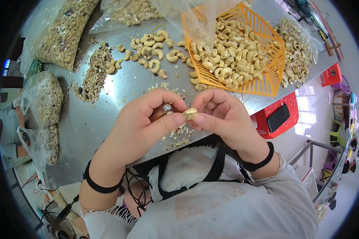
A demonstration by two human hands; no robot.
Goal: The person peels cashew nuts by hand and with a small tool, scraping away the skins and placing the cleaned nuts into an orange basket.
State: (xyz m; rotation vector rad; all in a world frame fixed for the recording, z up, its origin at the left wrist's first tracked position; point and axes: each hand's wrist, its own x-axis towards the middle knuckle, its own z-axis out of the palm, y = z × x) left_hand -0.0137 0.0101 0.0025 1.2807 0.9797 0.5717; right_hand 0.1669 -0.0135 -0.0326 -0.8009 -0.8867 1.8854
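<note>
A pale cashew nut is pinched between the thumbs and fingertips of both my hands, above the table's near edge. My left hand also has a brown, wooden-looking handle with a metal end tucked in its curled fingers; the rest of that tool is hidden. From the other side, my right hand closes on the nut with thumb and forefinger. Below and around my hands lie small skin and nut crumbs. Loose cashews are scattered on the metal table beyond my hands.
An orange basket heaped with cashews stands just beyond my right hand. Bags of cashews and of flakes line the left side. A skin pile lies nearer. A phone rests on a red stool.
</note>
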